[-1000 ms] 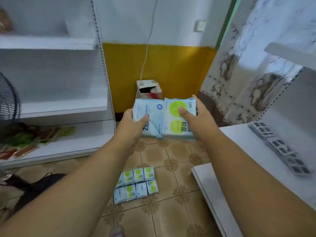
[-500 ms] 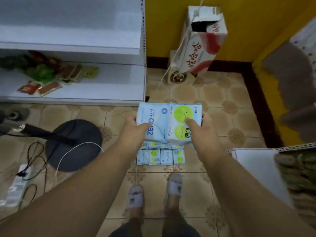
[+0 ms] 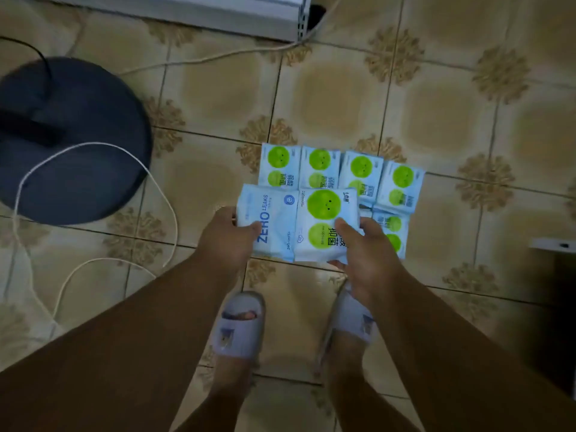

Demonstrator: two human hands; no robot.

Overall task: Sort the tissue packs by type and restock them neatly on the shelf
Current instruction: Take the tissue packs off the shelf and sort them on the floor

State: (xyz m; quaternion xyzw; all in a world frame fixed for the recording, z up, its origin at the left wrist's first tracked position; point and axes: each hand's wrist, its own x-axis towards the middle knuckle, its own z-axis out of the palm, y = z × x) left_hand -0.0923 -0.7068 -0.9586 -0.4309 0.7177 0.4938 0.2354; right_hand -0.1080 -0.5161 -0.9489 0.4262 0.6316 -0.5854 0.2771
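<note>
Head view, looking straight down: the left hand [image 3: 226, 236] grips the blue pack printed ZERO LEAKS [image 3: 269, 221], thumb pressed across its face and fingers curled behind its left edge. The right hand [image 3: 367, 257] grips the green-dot pack [image 3: 324, 224], thumb laid over the lower green circle, fingers tucked beneath the pack's bottom edge. Both packs are held face up and side by side, their inner edges touching, above the floor.

Taking those two held packs as the landmark: directly beyond them and partly hidden under them, a group of green-dot packs [image 3: 343, 168] lies flat on the tiled floor [image 3: 343, 98], four showing in the far row, edges touching or slightly overlapping, with part of a nearer row [image 3: 391, 233] peeking out just to the right of the right hand. Below the held packs, a pair of pale slippers [image 3: 240, 325] stands on the tiles, the right one partly covered by the right forearm. Well to the left sits a dark round fan base [image 3: 71, 141], with a white cord [image 3: 162, 194] looping across it and over the tiles. Far beyond the packs, the white bottom edge of the shelf [image 3: 218, 14] runs along the top of the frame.
</note>
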